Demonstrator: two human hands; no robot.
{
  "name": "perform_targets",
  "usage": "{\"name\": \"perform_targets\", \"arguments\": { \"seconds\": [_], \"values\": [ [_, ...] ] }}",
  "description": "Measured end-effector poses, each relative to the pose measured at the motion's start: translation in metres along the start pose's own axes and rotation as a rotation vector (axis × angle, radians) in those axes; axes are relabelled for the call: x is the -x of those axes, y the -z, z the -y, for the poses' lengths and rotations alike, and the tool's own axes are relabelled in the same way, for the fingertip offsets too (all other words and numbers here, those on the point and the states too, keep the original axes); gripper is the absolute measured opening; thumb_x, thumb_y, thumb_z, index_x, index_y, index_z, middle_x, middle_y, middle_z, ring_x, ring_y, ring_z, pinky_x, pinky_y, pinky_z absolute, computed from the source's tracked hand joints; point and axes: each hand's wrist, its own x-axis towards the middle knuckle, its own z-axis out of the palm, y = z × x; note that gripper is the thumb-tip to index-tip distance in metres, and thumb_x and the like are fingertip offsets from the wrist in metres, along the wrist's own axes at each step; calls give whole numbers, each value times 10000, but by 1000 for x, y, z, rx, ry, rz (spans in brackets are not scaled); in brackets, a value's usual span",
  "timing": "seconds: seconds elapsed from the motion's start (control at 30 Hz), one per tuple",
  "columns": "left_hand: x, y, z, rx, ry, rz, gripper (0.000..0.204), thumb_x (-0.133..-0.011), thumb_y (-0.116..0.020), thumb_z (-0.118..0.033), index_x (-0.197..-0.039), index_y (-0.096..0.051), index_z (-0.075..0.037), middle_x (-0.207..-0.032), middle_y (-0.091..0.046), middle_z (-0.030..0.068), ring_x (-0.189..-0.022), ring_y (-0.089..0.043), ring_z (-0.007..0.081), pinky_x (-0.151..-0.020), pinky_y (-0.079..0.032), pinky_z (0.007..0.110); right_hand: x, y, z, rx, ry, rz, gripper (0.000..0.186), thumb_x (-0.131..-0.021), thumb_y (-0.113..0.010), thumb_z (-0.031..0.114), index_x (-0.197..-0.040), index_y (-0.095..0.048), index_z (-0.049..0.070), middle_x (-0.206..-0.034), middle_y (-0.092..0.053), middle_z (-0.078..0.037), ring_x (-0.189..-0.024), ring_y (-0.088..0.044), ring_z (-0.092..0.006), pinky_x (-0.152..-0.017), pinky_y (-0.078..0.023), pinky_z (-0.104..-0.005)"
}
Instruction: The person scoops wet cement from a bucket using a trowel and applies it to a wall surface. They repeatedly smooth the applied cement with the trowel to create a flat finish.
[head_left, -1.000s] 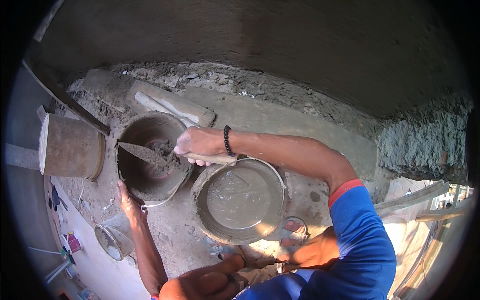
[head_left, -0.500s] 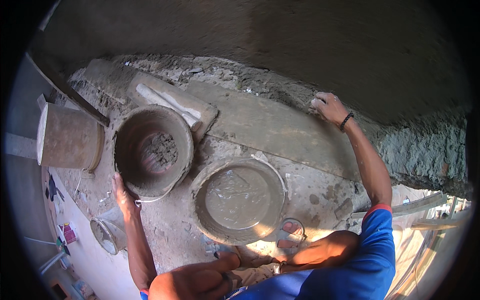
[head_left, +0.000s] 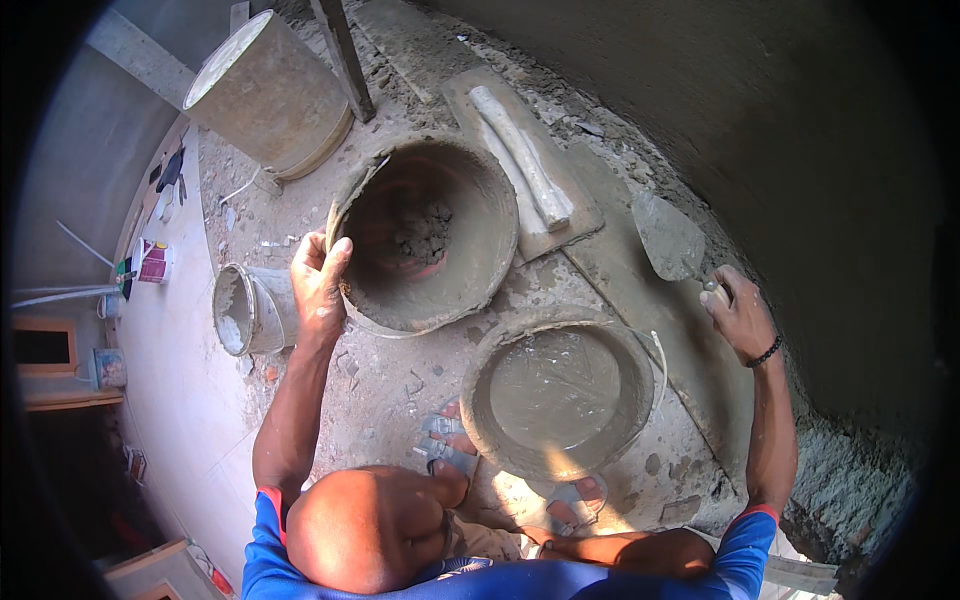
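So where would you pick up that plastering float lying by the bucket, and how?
Probably by the long bar handle raised along the middle of the plastering float. It lies handle up, so I'd come from above and close crosswise around the bar. The bucket crowds its left edge, so leaning in from the wall side, on the right, seems easier.

Hiding the grip end of the trowel [head_left: 668, 237] inside the curled right hand [head_left: 745, 318], right of the frame. Cutting off the wooden post [head_left: 343, 55] at the upper edge, the blue shirt [head_left: 620, 582] at the lower. Leaving dark objects [head_left: 171, 172] at upper left too small to identify.
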Motion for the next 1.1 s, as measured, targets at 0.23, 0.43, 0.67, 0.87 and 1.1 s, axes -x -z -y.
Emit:
{"name": "perform_targets", "arguments": {
  "seconds": [0.23, 0.43, 0.67, 0.87, 1.1],
  "values": [
    [10, 7, -42, -21, -1, 88, 284, -854, -731, -153, -1065, -582, -37, -910, -556, -43, -842, -485, 50, -795, -389, 215, -18, -15, 151, 270, 627, 64, 321, -827, -632, 145, -1104, -531, 20, -1022, -566, -203, -868, -599, -393, -740, -496, -466],
    [15, 6, -100, 15, -74, 127, 282, -848, -712, -119, -1079, -576, -30, -939, -567, -31, -873, -497, 53, -823, -397, 216, -70, -80, 249, 496, 764, -127, 234, -837, -555, 73, -1056, -576, -8, -896, -620, -201, -783, -666, -355, -648, -545, -436],
    [2, -5, -127, 104, -122, 166, 261, -853, -693, -103, -1064, -554, -34, -882, -512, -48, -843, -462, 47, -795, -387, 213, -33, -40, 260, 716, 808, 84, 235, -814, -566, 62, -1018, -610, -46, -863, -639, -202, -806, -689, -318, -642, -561, -398],
    [-7, -40, -214, -104, -35, 324, 216, -821, -691, -65, -968, -569, 35, -1047, -484, 38, -919, -469, 90, -851, -392, 236, -9, 78, 290, 610, 578, 14, 317, -809, -581, 61, -1114, -561, -24, -932, -620, -214, -854, -667, -358, -690, -554, -433],
    [-15, -71, -385, -120, -57, 485, 237, -843, -686, -66, -1012, -539, 10, -918, -498, -19, -862, -449, 65, -772, -390, 226, 106, 165, 330, 574, 389, 234, 254, -817, -575, 93, -1009, -573, -74, -929, -616, -258, -781, -681, -378, -642, -561, -435]
  ]
}}
